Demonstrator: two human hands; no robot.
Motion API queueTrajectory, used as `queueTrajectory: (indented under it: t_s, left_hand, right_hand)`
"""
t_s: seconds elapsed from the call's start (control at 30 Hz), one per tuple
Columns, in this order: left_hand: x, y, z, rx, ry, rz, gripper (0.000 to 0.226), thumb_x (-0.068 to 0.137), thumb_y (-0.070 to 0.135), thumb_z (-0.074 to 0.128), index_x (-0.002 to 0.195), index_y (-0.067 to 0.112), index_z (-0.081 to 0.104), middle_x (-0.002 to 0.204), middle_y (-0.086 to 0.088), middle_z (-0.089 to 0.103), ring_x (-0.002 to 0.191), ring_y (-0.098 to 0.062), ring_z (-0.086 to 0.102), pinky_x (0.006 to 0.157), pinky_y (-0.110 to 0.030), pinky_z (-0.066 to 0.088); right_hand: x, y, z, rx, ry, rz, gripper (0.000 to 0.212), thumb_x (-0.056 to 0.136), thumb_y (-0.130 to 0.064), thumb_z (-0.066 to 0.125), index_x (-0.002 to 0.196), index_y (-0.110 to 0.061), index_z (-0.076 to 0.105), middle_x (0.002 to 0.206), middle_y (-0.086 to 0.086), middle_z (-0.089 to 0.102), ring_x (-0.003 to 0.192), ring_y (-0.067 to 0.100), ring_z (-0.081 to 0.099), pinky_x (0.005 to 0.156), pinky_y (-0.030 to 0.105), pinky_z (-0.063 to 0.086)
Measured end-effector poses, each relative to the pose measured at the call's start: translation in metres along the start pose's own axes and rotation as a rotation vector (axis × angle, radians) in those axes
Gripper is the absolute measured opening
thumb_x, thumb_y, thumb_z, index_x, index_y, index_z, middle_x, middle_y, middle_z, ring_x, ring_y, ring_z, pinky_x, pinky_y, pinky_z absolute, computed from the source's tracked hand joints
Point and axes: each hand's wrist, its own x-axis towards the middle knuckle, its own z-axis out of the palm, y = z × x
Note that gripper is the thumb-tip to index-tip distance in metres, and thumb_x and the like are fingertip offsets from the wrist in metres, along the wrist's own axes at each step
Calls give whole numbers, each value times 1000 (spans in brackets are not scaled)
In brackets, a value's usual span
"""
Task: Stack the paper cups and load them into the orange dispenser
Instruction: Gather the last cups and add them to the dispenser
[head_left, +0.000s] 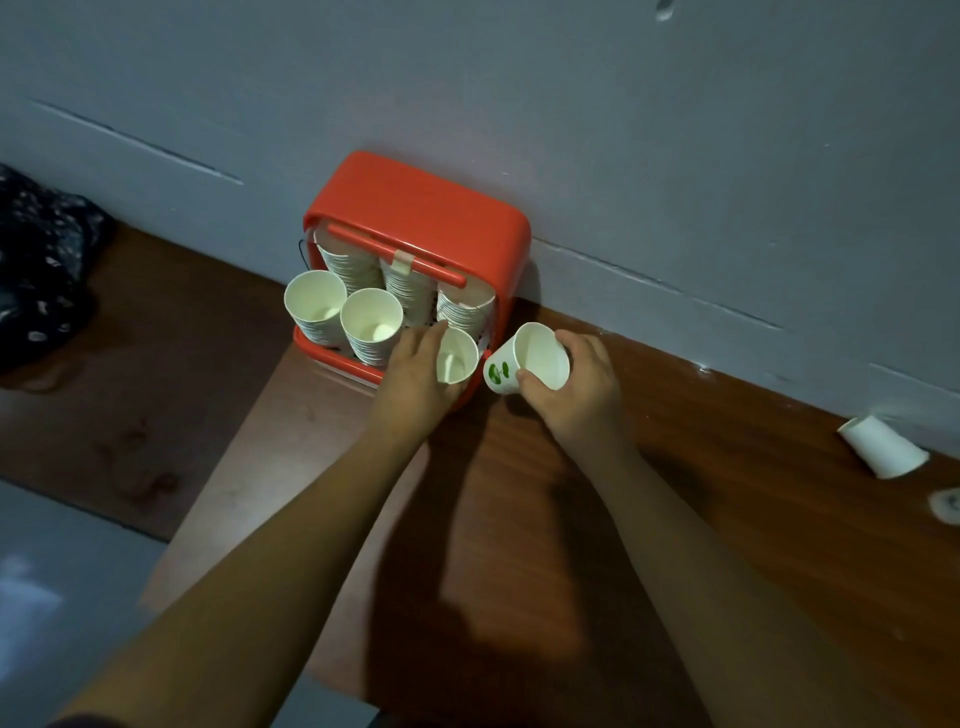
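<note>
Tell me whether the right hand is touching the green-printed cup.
Touching. The head view shows the right hand gripping the green-printed cup, thumb and fingers curled round it.

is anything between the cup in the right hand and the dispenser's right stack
Nothing visible: the cup is just right of the stack, its mouth open; the left hand grips the stack from the left.

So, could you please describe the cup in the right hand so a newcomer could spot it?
Find the orange dispenser against the grey wall; just right of its lower corner, the right hand grips a tilted white paper cup. Unlike the stacked cups in the dispenser, it is single and shows a green print.
</note>
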Motion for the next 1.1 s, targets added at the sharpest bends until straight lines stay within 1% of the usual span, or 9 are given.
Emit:
queueTrajectory:
  t_s: [0.13,0.23,0.37,0.5,0.6,0.7,0.83,1.0,1.1]
  left_hand:
    - [3,-19,7,-27,-78,-11,85,74,24,86,146,8,46,134,-15,54,126,-31,50,103,-41,44]
    - [5,-30,4,-119,-139,-22,85,75,30,86,147,18,43,136,-5,56,127,-20,52,103,-38,46]
    - [-1,-35,-3,-342,-162,-59,66,81,5,75,139,21,48,132,3,58,120,-13,59,99,-44,53]
    - [-10,-36,-7,-492,-126,-100,51,88,3,57,137,14,51,134,-2,59,124,-17,57,106,-50,46]
    - [-13,-28,-13,-574,-76,-173,38,102,19,48,140,16,52,136,3,59,127,-12,54,108,-40,46]
    - [-15,-24,-16,-527,-91,-110,44,101,36,50,142,21,51,137,6,59,125,-11,55,105,-36,48]
    - [-12,-33,-12,-389,-83,-77,44,97,24,60,140,20,52,134,6,59,121,-11,58,101,-43,52]
    - [-15,-31,-12,-316,-55,-106,44,97,30,57,139,22,52,134,5,60,123,-11,58,103,-45,51]
    - [-20,-25,-11,-222,-10,-176,42,93,36,56,132,19,57,126,1,62,114,-16,61,94,-47,54]
  right_hand:
    - [13,-9,8,66,-24,1,56,80,-30,78,127,-11,55,123,3,54,104,7,51,73,5,42]
    - [24,-18,22,169,-65,29,53,79,-29,78,126,-14,56,121,0,54,104,8,55,81,15,50]
    - [28,-21,44,117,-188,10,60,77,-31,79,129,-13,55,124,-2,50,106,8,51,79,-1,35]
    - [27,-23,66,38,-245,-95,63,76,-27,79,130,-8,53,127,5,49,116,17,50,96,22,39]
    - [31,-18,77,-51,-308,-102,59,78,-21,76,130,-4,56,127,11,51,119,25,50,101,29,38]
    - [29,-8,83,-49,-321,-57,54,83,-13,72,134,-7,53,130,8,49,116,23,53,100,29,43]
    - [25,-3,87,73,-283,-16,54,83,-6,71,134,-13,53,124,3,50,102,15,57,91,35,53]
    - [22,-6,92,144,-298,50,56,84,-11,72,136,-18,52,129,2,50,110,17,57,96,36,51]
    - [17,-2,82,191,-296,96,57,82,-17,75,134,-17,53,129,2,50,113,16,55,97,33,49]
